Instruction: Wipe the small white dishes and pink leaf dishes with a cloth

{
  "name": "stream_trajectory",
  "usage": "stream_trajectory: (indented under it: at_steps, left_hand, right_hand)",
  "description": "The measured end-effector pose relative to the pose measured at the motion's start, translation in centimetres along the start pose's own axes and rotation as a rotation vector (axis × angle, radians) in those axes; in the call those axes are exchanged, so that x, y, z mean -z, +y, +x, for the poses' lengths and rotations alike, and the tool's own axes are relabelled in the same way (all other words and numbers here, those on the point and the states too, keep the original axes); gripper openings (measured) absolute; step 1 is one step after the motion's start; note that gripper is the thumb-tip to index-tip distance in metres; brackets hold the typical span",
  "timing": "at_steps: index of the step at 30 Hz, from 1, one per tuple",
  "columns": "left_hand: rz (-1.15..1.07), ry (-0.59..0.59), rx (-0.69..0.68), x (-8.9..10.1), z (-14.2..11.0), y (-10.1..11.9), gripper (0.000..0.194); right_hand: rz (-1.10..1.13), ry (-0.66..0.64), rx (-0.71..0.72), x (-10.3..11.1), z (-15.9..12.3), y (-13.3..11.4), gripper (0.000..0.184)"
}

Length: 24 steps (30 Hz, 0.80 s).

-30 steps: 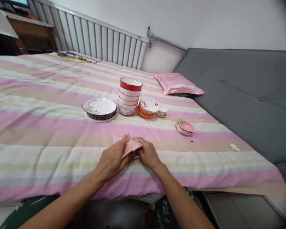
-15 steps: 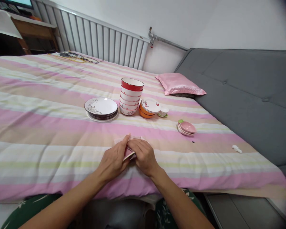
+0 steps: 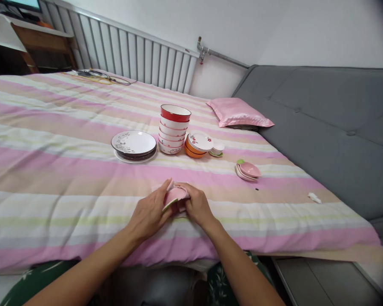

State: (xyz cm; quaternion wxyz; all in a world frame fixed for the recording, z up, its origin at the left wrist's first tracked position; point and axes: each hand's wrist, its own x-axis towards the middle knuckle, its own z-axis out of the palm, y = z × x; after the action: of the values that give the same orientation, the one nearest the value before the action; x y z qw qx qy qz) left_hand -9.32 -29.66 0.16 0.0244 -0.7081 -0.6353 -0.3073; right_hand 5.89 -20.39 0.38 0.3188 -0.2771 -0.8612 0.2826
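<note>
My left hand [image 3: 147, 216] is closed round a small pink dish [image 3: 171, 196] with a green edge, tilted up above the near part of the bed. My right hand [image 3: 198, 207] is bunched on a pale pink cloth [image 3: 181, 212], pressed against the dish's right side. Part of the cloth shows behind and below the dish; fingers cover the rest. To the right lies a short stack of similar pink dishes [image 3: 249, 170] with a green leaf-shaped tip.
Beyond my hands stand plates [image 3: 134, 142], a tall stack of bowls [image 3: 175, 127], orange bowls [image 3: 193, 152] under flowered saucers, and small white dishes [image 3: 217, 148]. A pink pillow [image 3: 239, 112] lies near the grey headboard [image 3: 322, 110]. A white scrap [image 3: 314, 197] is at the right.
My right hand has drawn back slightly to the right and opened a gap from my left, so more of the pink dish and cloth shows. The stacks stay in place.
</note>
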Motion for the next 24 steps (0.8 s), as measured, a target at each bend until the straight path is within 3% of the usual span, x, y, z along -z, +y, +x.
stream_trajectory:
  at_steps: [5, 14, 19, 24]
  left_hand:
    - [-0.016, -0.03, 0.056, 0.3, 0.1, 0.2, 0.059]
    - [-0.146, -0.038, 0.088, 0.8, 0.1, 0.6, 0.063]
    - [-0.194, -0.066, 0.072, 0.4, 0.0, 0.3, 0.063]
    - [-0.224, -0.087, 0.107, 0.0, 0.0, 0.1, 0.06]
  right_hand:
    - [0.002, -0.025, -0.154, -0.1, 0.0, 0.3, 0.056]
    - [-0.01, 0.135, -0.125, 0.1, -0.3, -0.2, 0.053]
    - [-0.255, 0.302, 0.117, 0.4, -0.6, -0.3, 0.045]
    - [-0.417, 0.327, 0.356, -0.2, -0.6, -1.1, 0.035]
